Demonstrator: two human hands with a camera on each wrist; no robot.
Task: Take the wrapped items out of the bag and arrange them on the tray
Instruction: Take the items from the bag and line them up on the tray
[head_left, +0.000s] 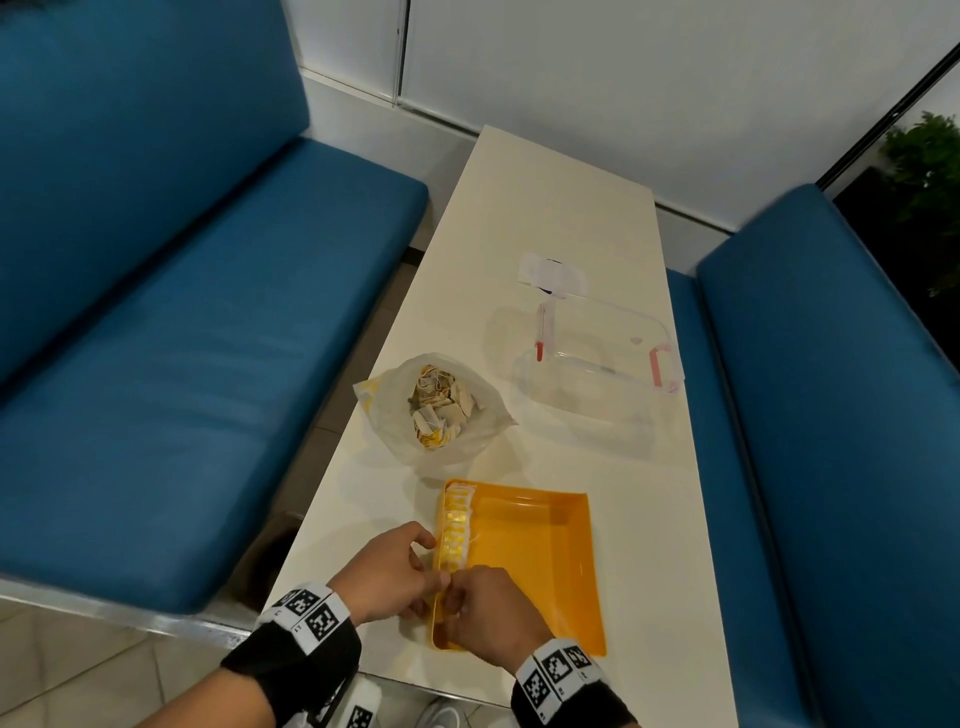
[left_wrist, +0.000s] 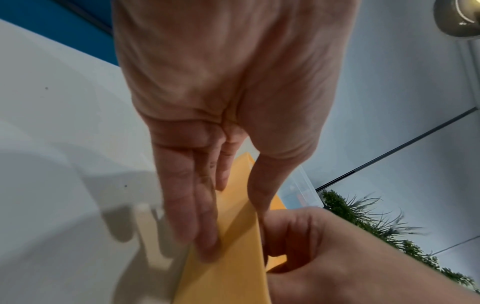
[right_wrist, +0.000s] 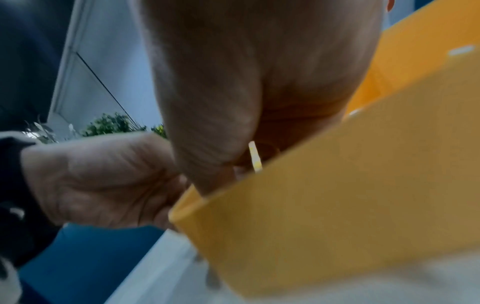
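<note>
I count one yellow tray, one open bag of wrapped items beyond my hands, one clear container farther off; a single row of wrapped items lines the tray's left wall, too packed to count. The head view shows that row; only the right wrist view shows one wrapped item pinched in my right hand. My left hand clasps the tray's wall, fingers outside, thumb inside.
</note>
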